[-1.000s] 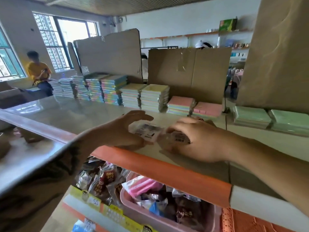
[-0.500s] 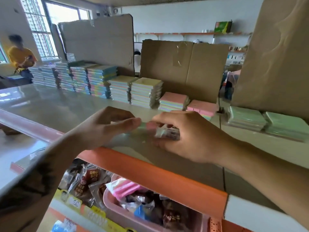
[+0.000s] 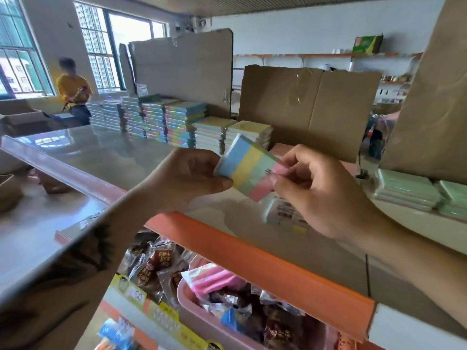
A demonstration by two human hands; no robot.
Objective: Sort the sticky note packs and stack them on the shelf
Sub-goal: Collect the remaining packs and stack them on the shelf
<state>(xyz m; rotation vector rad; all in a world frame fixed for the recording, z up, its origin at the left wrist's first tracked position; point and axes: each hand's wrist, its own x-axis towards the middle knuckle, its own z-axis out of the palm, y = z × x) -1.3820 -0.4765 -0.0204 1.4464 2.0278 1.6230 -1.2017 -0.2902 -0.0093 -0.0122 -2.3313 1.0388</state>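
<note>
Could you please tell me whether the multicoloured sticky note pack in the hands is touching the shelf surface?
Apart. The head view shows the striped pack lifted clear of the shelf, gripped by the left hand and right hand.

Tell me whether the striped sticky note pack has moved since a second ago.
Yes. The striped pack, gripped by the left hand and right hand, has risen off the shelf, now tilted above its orange front edge.

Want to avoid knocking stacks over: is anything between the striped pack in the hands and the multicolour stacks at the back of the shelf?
Nothing visible: bare shelf lies between the striped pack and the multicolour stacks.
</note>
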